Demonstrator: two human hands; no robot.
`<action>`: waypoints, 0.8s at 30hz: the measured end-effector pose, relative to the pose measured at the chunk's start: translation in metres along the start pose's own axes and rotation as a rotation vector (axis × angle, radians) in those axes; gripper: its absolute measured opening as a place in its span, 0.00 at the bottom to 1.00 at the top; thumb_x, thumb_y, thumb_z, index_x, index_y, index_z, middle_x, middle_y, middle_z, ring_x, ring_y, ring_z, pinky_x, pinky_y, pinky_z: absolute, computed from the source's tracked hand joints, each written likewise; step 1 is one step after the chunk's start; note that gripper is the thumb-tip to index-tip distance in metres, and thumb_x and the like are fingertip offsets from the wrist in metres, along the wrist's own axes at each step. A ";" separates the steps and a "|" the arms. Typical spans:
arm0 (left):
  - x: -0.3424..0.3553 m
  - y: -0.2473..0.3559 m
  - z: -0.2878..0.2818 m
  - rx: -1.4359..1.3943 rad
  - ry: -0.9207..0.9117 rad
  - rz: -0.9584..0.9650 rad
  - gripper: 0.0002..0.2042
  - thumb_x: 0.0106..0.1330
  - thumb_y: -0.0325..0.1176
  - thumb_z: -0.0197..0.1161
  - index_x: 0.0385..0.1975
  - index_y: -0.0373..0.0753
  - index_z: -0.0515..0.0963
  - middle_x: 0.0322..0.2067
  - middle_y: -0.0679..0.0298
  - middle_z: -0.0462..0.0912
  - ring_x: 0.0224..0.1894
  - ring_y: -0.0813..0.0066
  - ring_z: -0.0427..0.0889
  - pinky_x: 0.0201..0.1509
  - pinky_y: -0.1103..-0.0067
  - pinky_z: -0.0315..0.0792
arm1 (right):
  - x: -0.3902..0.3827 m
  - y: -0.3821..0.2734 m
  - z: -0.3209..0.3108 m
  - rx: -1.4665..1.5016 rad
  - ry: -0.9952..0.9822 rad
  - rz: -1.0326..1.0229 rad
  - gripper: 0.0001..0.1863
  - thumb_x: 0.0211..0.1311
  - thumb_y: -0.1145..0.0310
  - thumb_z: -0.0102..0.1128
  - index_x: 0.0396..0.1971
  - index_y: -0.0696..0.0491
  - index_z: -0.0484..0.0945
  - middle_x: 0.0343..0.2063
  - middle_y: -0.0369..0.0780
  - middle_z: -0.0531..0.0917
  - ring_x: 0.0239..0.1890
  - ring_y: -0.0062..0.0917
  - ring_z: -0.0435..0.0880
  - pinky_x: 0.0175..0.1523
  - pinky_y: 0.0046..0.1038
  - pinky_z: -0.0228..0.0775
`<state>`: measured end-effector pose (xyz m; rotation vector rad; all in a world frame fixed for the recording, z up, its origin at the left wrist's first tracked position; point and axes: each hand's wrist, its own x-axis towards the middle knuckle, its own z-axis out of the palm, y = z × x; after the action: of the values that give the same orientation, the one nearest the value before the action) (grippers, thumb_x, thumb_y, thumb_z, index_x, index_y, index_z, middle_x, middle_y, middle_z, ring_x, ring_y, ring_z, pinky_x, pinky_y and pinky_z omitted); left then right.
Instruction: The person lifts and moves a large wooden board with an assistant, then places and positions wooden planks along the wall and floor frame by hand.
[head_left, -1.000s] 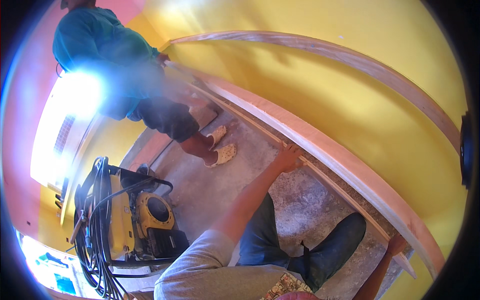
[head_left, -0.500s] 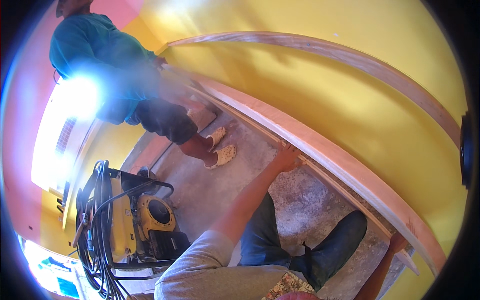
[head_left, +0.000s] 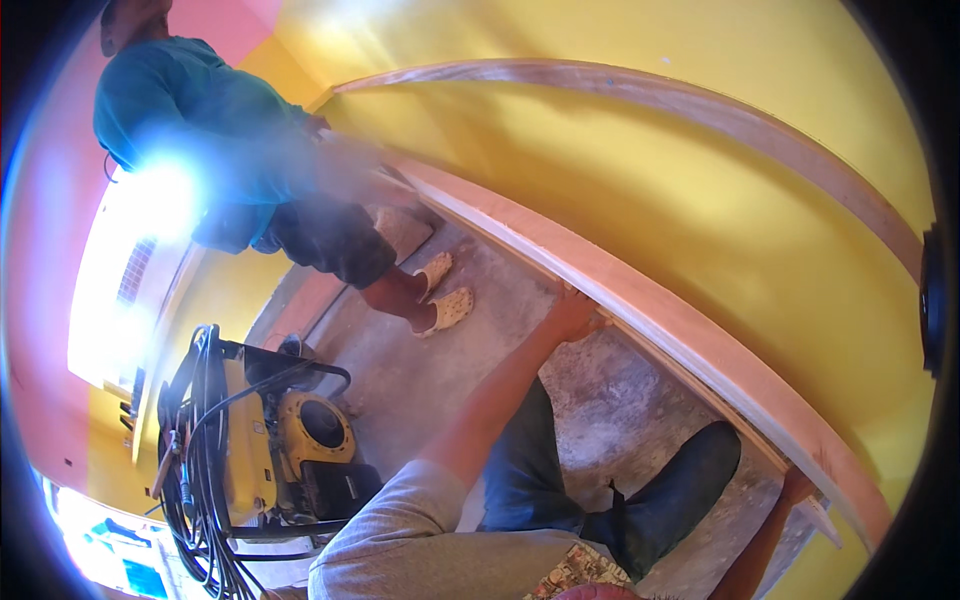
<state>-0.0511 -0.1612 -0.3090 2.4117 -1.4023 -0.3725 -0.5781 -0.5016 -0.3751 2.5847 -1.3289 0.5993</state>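
Observation:
A long thin wooden strip (head_left: 698, 392) runs from far left to near right, along the lower edge of a wide pinkish wooden board (head_left: 640, 283). Near its middle, my left hand (head_left: 572, 313) is closed on the strip, its fingers over the edge. At the near right end my right hand (head_left: 797, 486) grips the same strip; its fingers are partly hidden. A co-worker in a teal top (head_left: 195, 110) stands by the far end, one hand near the boards, blurred by haze or dust.
A yellow and black machine (head_left: 310, 430) with coiled black hoses (head_left: 190, 470) stands on the concrete floor (head_left: 420, 380) at left. Another wooden rail (head_left: 700, 100) crosses the yellow wall (head_left: 660, 190). My bent legs (head_left: 660, 500) lie below the strip.
The strip has come closer to the wide board, and the gap between them has narrowed. My hands keep their places on it. The co-worker's head has turned or shifted slightly.

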 end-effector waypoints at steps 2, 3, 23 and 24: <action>-0.008 -0.006 -0.006 0.018 0.001 -0.014 0.34 0.51 0.56 0.45 0.54 0.39 0.50 0.55 0.52 0.48 0.58 0.55 0.44 0.54 0.49 0.33 | 0.008 -0.030 -0.026 0.054 -0.042 -0.037 0.16 0.49 0.63 0.49 0.36 0.57 0.71 0.38 0.47 0.73 0.42 0.41 0.69 0.48 0.36 0.58; -0.013 -0.010 -0.009 0.016 -0.012 -0.033 0.34 0.51 0.55 0.46 0.54 0.39 0.49 0.55 0.52 0.47 0.58 0.54 0.43 0.54 0.49 0.34 | 0.015 -0.063 -0.057 0.089 -0.002 -0.082 0.15 0.48 0.63 0.50 0.34 0.57 0.71 0.37 0.47 0.73 0.42 0.41 0.69 0.48 0.36 0.58; -0.002 0.021 -0.012 0.346 0.145 0.019 0.26 0.52 0.56 0.44 0.44 0.43 0.64 0.47 0.57 0.62 0.53 0.63 0.55 0.52 0.49 0.40 | 0.032 -0.064 -0.051 0.136 -0.015 0.438 0.17 0.55 0.58 0.36 0.36 0.52 0.69 0.31 0.48 0.74 0.34 0.42 0.72 0.35 0.38 0.60; -0.004 0.021 -0.018 0.357 0.071 -0.019 0.26 0.52 0.56 0.43 0.45 0.43 0.64 0.47 0.57 0.62 0.53 0.64 0.55 0.52 0.49 0.40 | 0.031 -0.065 -0.048 0.163 -0.027 0.437 0.17 0.56 0.58 0.35 0.36 0.52 0.69 0.31 0.48 0.74 0.33 0.43 0.72 0.35 0.39 0.60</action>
<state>-0.0627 -0.1646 -0.2835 2.6879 -1.5230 -0.0395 -0.5219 -0.4705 -0.3168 2.4332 -1.9504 0.7686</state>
